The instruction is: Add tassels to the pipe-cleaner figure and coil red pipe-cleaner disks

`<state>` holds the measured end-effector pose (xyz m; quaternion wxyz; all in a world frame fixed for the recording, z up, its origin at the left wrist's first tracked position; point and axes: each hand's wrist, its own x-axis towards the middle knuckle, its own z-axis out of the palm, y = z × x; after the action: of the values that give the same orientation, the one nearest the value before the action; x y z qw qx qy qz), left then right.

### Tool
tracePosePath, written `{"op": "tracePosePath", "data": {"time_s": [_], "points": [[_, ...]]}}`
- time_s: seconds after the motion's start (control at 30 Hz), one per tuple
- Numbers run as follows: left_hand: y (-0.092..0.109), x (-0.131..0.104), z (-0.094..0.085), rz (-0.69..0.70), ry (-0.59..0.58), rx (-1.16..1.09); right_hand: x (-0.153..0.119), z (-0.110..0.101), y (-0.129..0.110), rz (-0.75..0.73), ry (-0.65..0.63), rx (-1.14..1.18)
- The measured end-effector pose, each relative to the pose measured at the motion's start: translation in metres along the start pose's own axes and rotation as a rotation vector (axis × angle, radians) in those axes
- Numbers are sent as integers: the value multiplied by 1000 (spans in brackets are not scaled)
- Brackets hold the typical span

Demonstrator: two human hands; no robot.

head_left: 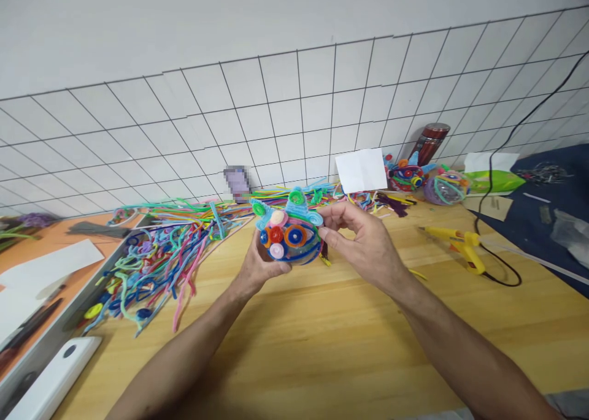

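A round ornament [301, 251] covered in coiled pipe cleaners, with light blue ear shapes and red, orange, pink and blue discs, is held up above the wooden table. My left hand [260, 263] grips it from the left and below, thumb along its lower edge. At its right side, my right hand [359, 239] has thumb and forefinger closed on the light blue trim near the edge. The lower part of the ornament looks transparent with blue stripes.
Loose pipe cleaners [156, 267] cover the left and back of the table [294, 346]. A yellow glue gun [460, 245] with a black cable lies right. Similar ornaments [446, 187], a red flask [430, 143] and white paper [362, 170] stand behind. A white box-like device [59, 377] is front left.
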<state>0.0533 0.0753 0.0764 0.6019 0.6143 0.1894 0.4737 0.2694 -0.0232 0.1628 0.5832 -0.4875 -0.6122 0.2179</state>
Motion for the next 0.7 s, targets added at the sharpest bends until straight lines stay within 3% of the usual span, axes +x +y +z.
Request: {"op": "tracePosePath", "data": {"time_s": [0.27,0.5,0.7], "points": [[23,4,1,84,54,220,-1,1,-2,-28,-34,52],[31,-3,-2,317,136,452,-4,-1,-9,-130,-52,47],[29,-4,-11,533,38,531,-8,-5,-14,-234,-85,34]]}}
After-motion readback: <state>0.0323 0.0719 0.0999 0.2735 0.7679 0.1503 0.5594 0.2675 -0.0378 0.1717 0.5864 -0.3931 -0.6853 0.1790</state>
